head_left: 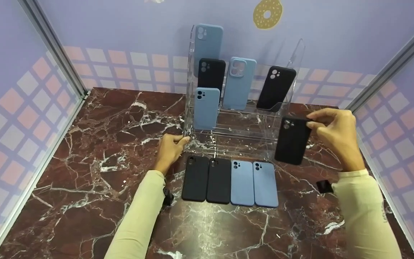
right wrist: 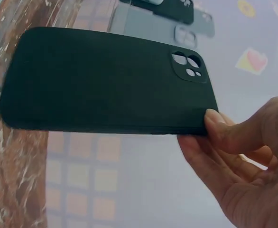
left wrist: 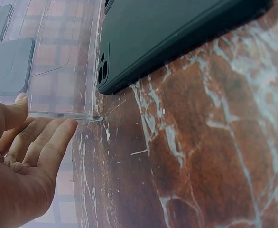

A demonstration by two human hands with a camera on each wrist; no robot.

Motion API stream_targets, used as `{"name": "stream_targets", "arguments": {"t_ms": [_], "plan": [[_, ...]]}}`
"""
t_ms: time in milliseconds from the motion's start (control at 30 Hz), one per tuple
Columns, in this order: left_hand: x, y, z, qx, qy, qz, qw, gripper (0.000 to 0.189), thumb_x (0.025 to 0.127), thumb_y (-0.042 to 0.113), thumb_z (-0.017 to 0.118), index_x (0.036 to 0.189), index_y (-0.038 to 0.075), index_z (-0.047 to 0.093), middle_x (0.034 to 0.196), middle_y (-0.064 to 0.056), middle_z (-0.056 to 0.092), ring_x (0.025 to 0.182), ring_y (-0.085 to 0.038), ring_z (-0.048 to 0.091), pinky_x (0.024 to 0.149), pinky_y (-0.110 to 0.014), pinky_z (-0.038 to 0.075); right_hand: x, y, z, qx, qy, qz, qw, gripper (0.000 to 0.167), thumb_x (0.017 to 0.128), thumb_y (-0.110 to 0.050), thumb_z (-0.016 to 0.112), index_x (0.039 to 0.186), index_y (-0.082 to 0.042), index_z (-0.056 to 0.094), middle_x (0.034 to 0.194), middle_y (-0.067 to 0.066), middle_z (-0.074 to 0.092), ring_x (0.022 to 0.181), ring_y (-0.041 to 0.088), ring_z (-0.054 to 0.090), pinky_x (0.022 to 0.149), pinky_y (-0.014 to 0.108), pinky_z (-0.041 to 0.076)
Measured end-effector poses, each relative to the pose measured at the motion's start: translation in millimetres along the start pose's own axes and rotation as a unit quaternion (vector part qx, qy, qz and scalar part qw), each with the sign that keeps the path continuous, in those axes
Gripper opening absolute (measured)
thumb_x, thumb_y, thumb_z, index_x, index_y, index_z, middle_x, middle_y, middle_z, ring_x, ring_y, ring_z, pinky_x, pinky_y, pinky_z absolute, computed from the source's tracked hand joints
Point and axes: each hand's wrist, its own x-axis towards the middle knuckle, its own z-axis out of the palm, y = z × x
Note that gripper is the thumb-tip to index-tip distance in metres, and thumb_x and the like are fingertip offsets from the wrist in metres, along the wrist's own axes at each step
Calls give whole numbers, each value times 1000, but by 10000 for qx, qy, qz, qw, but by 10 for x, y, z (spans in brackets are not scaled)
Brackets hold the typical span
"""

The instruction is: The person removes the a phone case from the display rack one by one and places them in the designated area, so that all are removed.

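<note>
head: evenly lit | marble tabletop [head_left: 199, 230]: glare, lower centre | wrists: hazy

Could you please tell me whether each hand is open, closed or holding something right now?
Left hand: holding the clear stand at its left side.
Right hand: holding a black phone case, pinched by an upper corner.

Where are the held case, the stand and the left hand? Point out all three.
Held case [right wrist: 101, 83]: right wrist view, on the middle of its black back.
Stand [head_left: 243, 144]: head view, on its clear lower front.
Left hand [head_left: 170, 148]: head view, on the back of it.
</note>
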Motion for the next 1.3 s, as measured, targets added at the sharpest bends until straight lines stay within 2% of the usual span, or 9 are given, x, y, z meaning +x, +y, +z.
{"name": "stream_targets", "arguments": {"t_ms": [167, 367, 567, 767, 900, 1067, 1167, 1300], "plan": [[-13, -15, -7, 25, 27, 33, 10000, 28, 93, 27, 77, 111, 6, 77, 114, -14, 73, 104, -31, 68, 99, -47, 50, 7, 244, -33, -296, -428, 401, 9978, 17, 81, 1, 78, 98, 3, 77, 96, 22, 75, 65, 2, 61, 61, 15, 47], [-12, -10, -9, 5, 36, 67, 10000, 28, 93, 26, 77, 112, 6, 77, 115, -14, 72, 111, -33, 67, 101, -47, 49, -16, 577, 10, -243, -1103, 681, 9913, 18, 83, 1, 75, 100, 9, 73, 91, 24, 74, 58, 9, 63, 54, 21, 51], [-18, -3, -14, -36, 9, 27, 10000, 30, 93, 26, 76, 113, 5, 76, 117, -15, 71, 113, -33, 66, 103, -46, 48, -35, 868, 96, -680, -1618, 950, 9799, 24, 83, -6, 78, 102, 7, 75, 92, 19, 75, 68, 15, 61, 66, 27, 48], [-18, -8, -15, -33, -49, -20, 10000, 28, 95, 27, 74, 114, 7, 77, 113, -14, 73, 98, -30, 69, 95, -46, 52, -112, 1084, 229, -333, -1933, 1131, 9740, 20, 83, -1, 73, 101, 10, 73, 98, 24, 72, 71, 18, 63, 62, 25, 52], [-14, -4, -17, -24, -37, -52, 10000, 28, 94, 27, 75, 113, 8, 77, 113, -13, 74, 97, -29, 69, 95, -46, 51, -159, 1180, 337, -219, -2027, 1088, 9729, 17, 83, 2, 72, 97, 11, 73, 101, 27, 71, 71, 16, 62, 62, 24, 51], [-3, 8, -14, -41, -12, -100, 9999, 29, 93, 27, 76, 113, 6, 77, 113, -14, 73, 98, -30, 69, 96, -46, 51, -194, 1271, 468, -58, -2088, 1073, 9720, 17, 81, 4, 72, 96, 13, 73, 93, 24, 73, 68, 14, 65, 60, 22, 53], [-5, 11, -12, -10, -10, -126, 9999, 31, 93, 28, 76, 114, 6, 76, 115, -14, 73, 102, -30, 69, 97, -46, 51, -222, 1312, 537, 246, -2161, 1295, 9674, 17, 82, 7, 70, 97, 16, 71, 89, 20, 72, 67, 17, 69, 62, 27, 59], [-5, 8, -4, 3, 17, -80, 10000, 31, 93, 28, 76, 114, 6, 76, 115, -14, 73, 104, -30, 69, 97, -46, 50, -255, 1347, 617, 625, -2278, 1607, 9583, 18, 85, 9, 66, 99, 19, 69, 92, 20, 71, 68, 23, 72, 66, 38, 62]]}}
